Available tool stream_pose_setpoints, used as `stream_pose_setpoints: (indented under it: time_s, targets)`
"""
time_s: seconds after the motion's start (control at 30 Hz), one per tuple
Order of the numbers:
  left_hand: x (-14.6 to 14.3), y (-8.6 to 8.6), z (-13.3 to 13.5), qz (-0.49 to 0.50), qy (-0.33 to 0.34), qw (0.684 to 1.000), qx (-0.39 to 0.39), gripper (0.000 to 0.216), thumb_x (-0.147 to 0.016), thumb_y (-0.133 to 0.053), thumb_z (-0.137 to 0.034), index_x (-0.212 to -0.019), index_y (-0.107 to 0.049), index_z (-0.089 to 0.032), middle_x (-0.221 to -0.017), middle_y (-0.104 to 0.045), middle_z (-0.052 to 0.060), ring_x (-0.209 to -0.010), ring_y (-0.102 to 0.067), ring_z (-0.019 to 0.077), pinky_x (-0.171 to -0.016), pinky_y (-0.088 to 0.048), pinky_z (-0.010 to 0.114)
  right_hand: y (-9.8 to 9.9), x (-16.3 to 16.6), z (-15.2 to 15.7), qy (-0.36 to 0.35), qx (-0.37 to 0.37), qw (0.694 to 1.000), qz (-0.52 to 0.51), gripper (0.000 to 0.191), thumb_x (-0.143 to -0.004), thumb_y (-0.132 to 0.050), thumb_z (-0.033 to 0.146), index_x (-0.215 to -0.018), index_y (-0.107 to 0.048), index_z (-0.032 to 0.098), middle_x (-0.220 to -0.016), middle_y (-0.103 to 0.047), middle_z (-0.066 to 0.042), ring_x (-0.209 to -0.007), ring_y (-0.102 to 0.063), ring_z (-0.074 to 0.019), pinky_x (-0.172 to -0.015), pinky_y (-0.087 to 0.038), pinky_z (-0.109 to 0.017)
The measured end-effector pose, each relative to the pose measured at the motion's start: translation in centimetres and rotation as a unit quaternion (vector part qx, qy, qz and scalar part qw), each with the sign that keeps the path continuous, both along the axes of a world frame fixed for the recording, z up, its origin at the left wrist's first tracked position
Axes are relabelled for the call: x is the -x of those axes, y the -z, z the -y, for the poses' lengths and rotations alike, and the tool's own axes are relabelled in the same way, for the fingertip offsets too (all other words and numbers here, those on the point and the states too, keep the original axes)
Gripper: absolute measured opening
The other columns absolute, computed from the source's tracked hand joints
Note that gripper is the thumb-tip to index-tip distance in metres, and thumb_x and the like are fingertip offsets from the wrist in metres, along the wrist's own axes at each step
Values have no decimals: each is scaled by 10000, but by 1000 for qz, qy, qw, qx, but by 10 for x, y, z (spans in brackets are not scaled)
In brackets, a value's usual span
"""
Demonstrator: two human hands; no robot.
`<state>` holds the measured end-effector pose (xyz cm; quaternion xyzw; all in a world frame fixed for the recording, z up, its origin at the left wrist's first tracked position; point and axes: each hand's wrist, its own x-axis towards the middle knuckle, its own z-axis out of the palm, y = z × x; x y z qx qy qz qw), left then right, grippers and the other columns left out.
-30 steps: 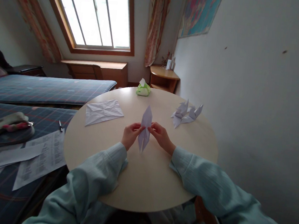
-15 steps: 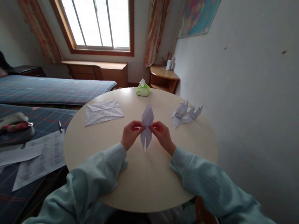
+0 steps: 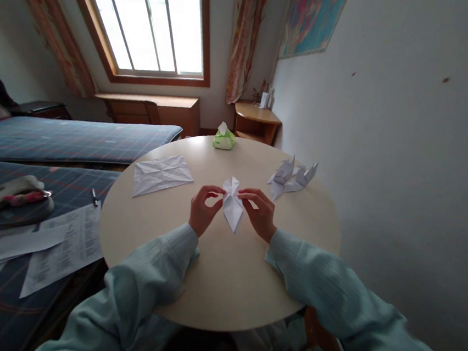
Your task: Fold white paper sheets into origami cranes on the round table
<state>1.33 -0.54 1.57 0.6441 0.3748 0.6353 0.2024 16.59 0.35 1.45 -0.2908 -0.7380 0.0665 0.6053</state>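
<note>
Between my two hands is a piece of folded white paper [image 3: 233, 211], its broad pointed part tilted down toward me and its other end away. My left hand [image 3: 205, 208] pinches its left edge between thumb and forefinger. On the opposite edge, my right hand [image 3: 260, 214] pinches it the same way. The paper is over the middle of the round table [image 3: 223, 290]. To the right stand folded white paper figures [image 3: 289, 178] with upright points. A creased white sheet [image 3: 163, 174] lies flat to the left.
At the table's far edge sits a green tissue pack [image 3: 224, 137]. Left of the table, a bed [image 3: 67, 184] carries printed papers [image 3: 65, 253], a pen [image 3: 95, 198] and a grey-white pouch [image 3: 8, 198]. A white wall [image 3: 408, 175] runs along the right side.
The folded paper has been turned over end to end: its broad point was away from me with two narrow points toward me; now the broad point faces me. Both hands still pinch it.
</note>
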Motion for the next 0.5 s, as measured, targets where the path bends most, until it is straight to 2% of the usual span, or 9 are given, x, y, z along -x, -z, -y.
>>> stream_pose_setpoints:
  time_s: [0.1, 0.2, 0.3, 0.4, 0.5]
  targets:
    - [4, -2, -1, -55, -3, 998, -12, 116, -673, -587, -177, -790, -592, -176, -856, -625, 45, -837, -562, 149, -749, -446, 291, 0, 0, 0, -7, 17, 1000, -3, 104, -778, -505, 215, -761, -608, 217, -851, -619, -34, -814, -582, -130, -725, -471, -280]
    - [6, 0, -4, -58, 2, 998, 13, 63, -677, -595, -221, -712, -608, -171, -785, -625, 33, -794, -555, 146, -772, -422, 298, 3, 0, -1, -19, 67, 997, -17, 91, -759, -528, 259, -731, -595, 204, -799, -614, -34, -742, -583, -129, -663, -475, -269]
    - [4, 3, -8, 29, 68, 990, 124, 173, -649, -621, -309, -689, -570, -148, -644, -582, 1, -629, -534, 113, -631, -433, 252, 7, 2, -5, -46, 179, 981, -66, 151, -718, -563, 330, -686, -543, 185, -628, -560, -1, -542, -533, -101, -508, -444, -233]
    - [-1, 6, -10, 116, 167, 947, 248, 283, -608, -636, -387, -660, -512, -138, -580, -535, -31, -542, -501, 81, -539, -412, 216, 9, 4, -11, -112, 290, 942, -125, 233, -680, -580, 383, -635, -478, 178, -537, -480, 38, -463, -458, -77, -434, -386, -207]
    - [-4, 8, -9, 169, 221, 904, 326, 342, -566, -658, -410, -660, -470, -140, -600, -539, -40, -570, -519, 76, -577, -425, 215, 11, 6, -17, -167, 370, 902, -150, 271, -632, -601, 399, -610, -458, 170, -536, -455, 51, -479, -436, -68, -449, -373, -202]
